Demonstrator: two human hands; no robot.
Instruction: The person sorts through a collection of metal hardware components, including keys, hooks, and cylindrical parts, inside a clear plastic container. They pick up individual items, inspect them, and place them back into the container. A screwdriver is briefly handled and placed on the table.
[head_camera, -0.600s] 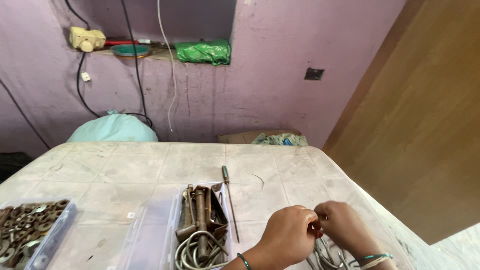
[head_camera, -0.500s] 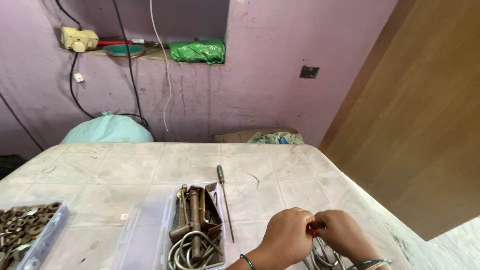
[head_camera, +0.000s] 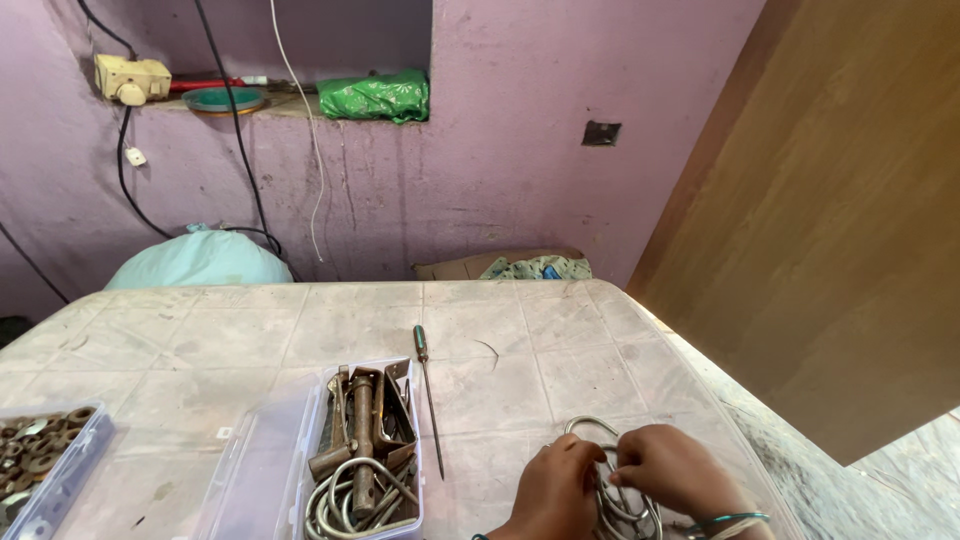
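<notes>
My left hand (head_camera: 553, 490) and my right hand (head_camera: 668, 468) meet at the near edge of the pale tiled table (head_camera: 300, 340). Both grip a bunch of grey metal U-shaped hooks (head_camera: 598, 450) that lies on the table between them; a loop of it sticks out just beyond my fingers. Bangles circle both wrists. To the left of my left hand stands a clear plastic box (head_camera: 362, 450) with rusty brackets, bolts and more bent metal hooks inside.
A green-handled screwdriver (head_camera: 428, 392) lies beside the box. A second clear box of rusty washers (head_camera: 40, 460) sits at the left edge. A wooden panel (head_camera: 850, 220) stands on the right. A blue sack (head_camera: 198, 262) rests behind the table.
Both hands have lowered toward the near table edge with the hooks; one hook loop now shows beyond my fingers. The view has shifted, so the boxes sit further left.
</notes>
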